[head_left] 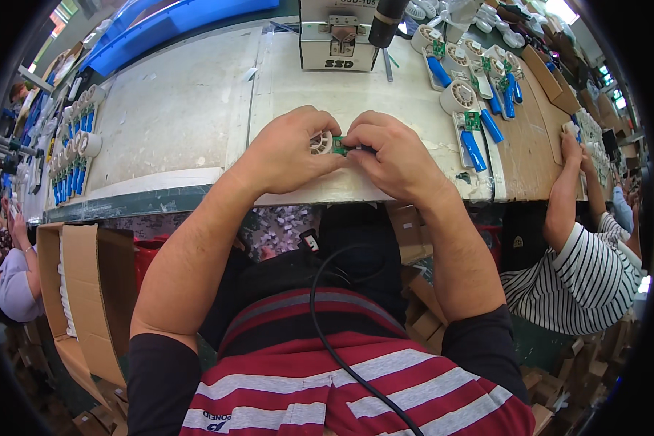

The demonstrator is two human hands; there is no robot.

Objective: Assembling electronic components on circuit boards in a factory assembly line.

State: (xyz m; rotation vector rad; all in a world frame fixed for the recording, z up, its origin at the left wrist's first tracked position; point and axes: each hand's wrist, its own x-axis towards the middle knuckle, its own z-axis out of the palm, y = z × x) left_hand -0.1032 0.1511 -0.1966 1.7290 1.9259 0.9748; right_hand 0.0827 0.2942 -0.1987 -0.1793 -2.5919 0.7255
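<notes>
Close to the table's front edge, my left hand (287, 151) has its fingers closed round the white round head of a small fan (320, 143). A green circuit board (338, 145) shows beside that head, between my two hands. My right hand (397, 154) pinches at the board's end, with thumb and fingertips together. Its fingers hide most of what lies under them, so I cannot make out whether a battery or wire is there.
Similar fan units (459, 97) with blue batteries lie at the right; more stand in rows (73, 156) at the left. A metal machine (336, 45) is straight ahead, a blue tray (174, 29) far left. Cartons (87, 291) flank me. Co-workers (578, 269) sit on both sides.
</notes>
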